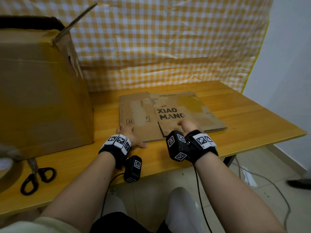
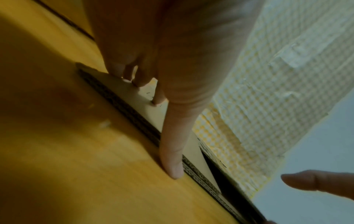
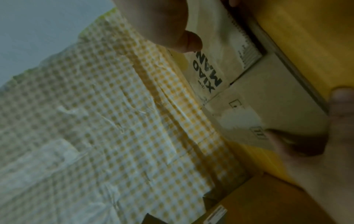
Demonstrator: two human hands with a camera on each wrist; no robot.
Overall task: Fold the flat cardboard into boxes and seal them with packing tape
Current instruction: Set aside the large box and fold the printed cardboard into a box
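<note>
Table (image 1: 252, 115): cardboard (image 1: 193, 106), box (image 1: 42, 89), scissors (image 1: 37, 179)

Can't see the left hand (image 1: 128, 134) fingertips from the head view, tucked past the flat cardboard (image 1: 170, 113) edge. Right hand (image 1: 188, 127) fingers curled out of sight too, so grip unclear. Tape roll (image 1: 8, 172) at 9 o'clock chopped by the frame and blurry. Big box (image 1: 42, 91) cut off at 10 o'clock. Right wrist view pretty smeared overall.

Head view evenly lit, soft; lower-left edge blurred, wide-angle bending at borders. Both wrist views dim, grainy, motion-smeared; shadow over tabletop (image 2: 57, 106) at left.
</note>
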